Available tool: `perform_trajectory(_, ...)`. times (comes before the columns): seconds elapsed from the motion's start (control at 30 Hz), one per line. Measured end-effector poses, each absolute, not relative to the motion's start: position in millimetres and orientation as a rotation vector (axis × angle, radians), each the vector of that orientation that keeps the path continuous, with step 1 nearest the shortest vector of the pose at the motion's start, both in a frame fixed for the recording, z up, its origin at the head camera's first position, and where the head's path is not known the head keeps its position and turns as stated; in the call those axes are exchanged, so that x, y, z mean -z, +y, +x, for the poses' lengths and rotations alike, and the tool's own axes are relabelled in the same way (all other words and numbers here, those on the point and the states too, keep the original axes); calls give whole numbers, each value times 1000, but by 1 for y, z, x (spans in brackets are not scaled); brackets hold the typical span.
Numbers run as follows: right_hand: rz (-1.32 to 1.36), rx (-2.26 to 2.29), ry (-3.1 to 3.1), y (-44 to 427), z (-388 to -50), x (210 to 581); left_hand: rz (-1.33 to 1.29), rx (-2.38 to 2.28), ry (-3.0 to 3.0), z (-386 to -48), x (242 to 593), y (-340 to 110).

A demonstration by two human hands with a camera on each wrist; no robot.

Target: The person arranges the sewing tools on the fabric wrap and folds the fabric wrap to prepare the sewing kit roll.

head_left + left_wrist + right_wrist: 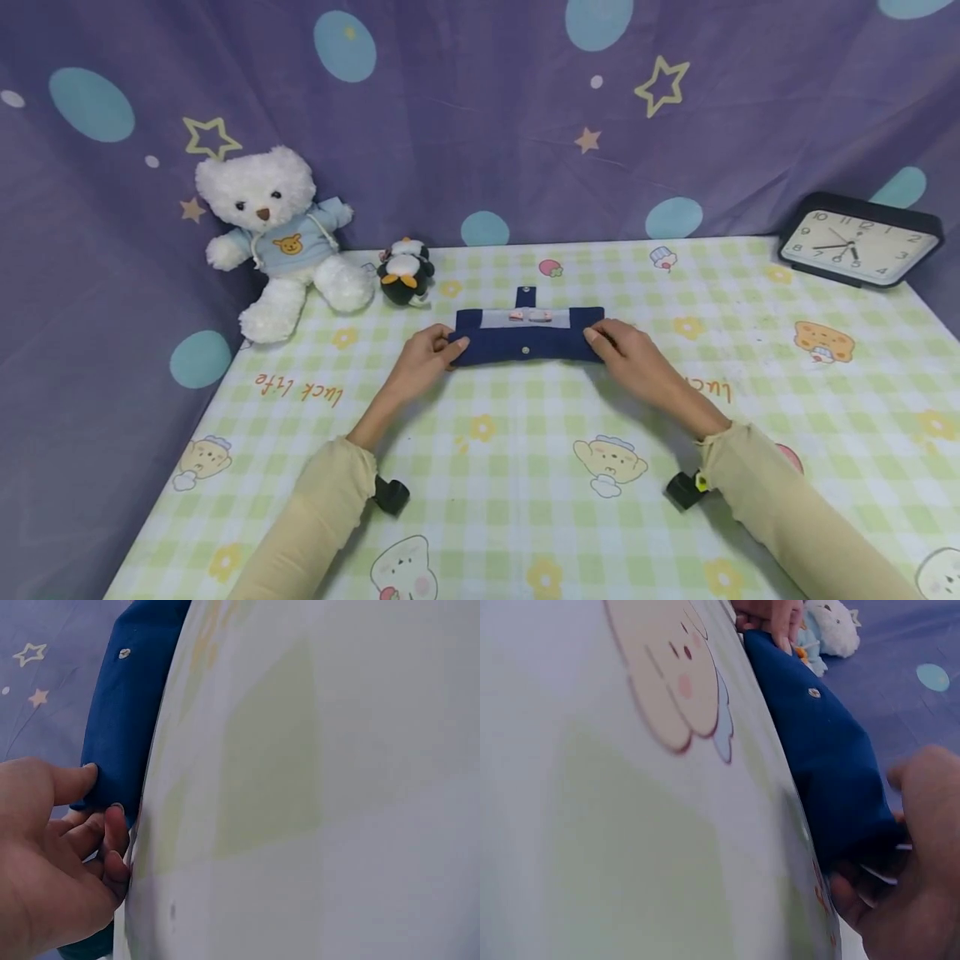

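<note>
A navy fabric pouch [495,343], partly folded over into a long strip, lies across the table in the head view. It has a snap stud at its front middle, a short strap [526,297] standing out at the back, and a pale grey panel [493,318] with small pinkish-white pieces on it. My left hand [420,360] pinches the pouch's left end, thumb on top; the left wrist view shows its fingers curled below the navy cloth [127,712]. At the right end my right hand [633,360] grips the other corner, with its fingertips partly hidden in the right wrist view.
A white teddy bear [288,242] in a blue top sits at the back left, with a small penguin toy [405,271] beside it. A black-framed clock [858,242] stands at the back right. Behind the checked tablecloth [525,483] hangs a purple curtain [480,125].
</note>
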State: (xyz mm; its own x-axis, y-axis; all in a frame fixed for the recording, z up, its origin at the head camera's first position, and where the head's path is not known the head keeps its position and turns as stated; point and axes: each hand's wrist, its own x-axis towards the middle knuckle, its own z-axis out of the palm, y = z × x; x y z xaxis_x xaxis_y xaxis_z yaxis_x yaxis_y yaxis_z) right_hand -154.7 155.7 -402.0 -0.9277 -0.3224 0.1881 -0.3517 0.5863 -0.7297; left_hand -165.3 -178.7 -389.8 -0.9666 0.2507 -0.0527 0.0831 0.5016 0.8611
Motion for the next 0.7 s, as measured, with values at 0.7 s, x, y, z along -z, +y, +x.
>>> perform_trajectory(0.7,527,-1503,-2927,168,-152,398,220,-1237,2631,-162,379,-178)
